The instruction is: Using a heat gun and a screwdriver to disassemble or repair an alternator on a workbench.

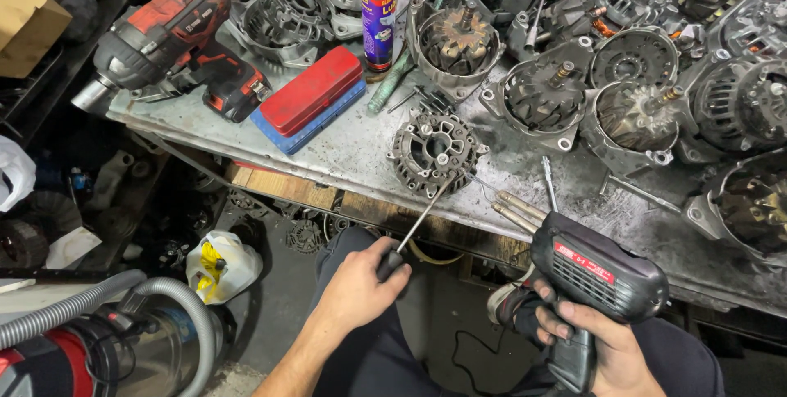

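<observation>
Left hand: our left hand is closed around the dark handle of a thin screwdriver; the shaft goes up and its tip rests on the rectifier plate.
Right hand: our right hand is closed around the grip of a black soldering gun, which we hold below the near edge of the surface; its two metal prongs point up and left toward that edge.
Rectifier plate: it lies flat near the near edge of the surface, about in the middle, a round dark metal part with ribs and holes.
How it will handle: we judge the plate to be stiff and rather heavy for its size, dirty and maybe greasy, so it can slip. The thin wires and terminals on it look fragile; it is better to take it at the outer rim.
Screwdriver: light, stiff and thin; we think the tip can slide off the metal if we push hard.
Soldering gun: it looks bulky and front-heavy; the prongs should not be touched.
Around: many alternator housings fill the far right part of the surface; a red case, a spray can and a red impact wrench lie toward the left edge.
</observation>
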